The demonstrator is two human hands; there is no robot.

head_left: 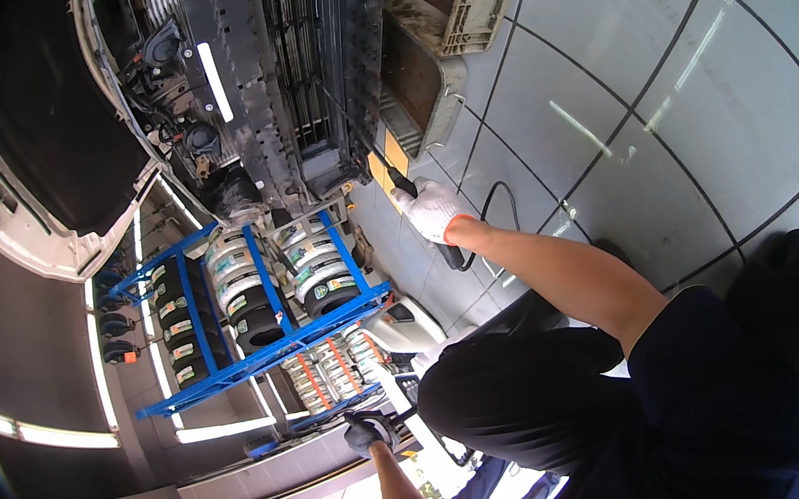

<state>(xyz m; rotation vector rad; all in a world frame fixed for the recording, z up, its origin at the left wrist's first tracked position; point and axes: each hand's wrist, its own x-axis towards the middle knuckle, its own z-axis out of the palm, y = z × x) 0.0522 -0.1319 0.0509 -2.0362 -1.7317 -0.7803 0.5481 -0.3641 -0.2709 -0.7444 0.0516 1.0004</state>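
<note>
My right hand [433,210], in a white knit glove with an orange cuff, is closed around the grip of a black spray gun [454,254]. Its long thin lance slants up toward the finned radiator [311,110] of a car whose front is stripped of its cover. A black hose [511,196] loops beside the wrist. Lower left, my left hand [365,434] wears a dark grey glove, its fingers curled at a black object that I cannot make out. A white frame stands beside that hand.
A blue rack [272,352] with several tyres stands beyond the car. The white hood [21,213] is raised at left. Dirty plastic parts [427,74] lie on the tiled floor [644,116]. My bent knee [477,381] is close below. Someone's dark-clothed legs [482,496] show at the bottom.
</note>
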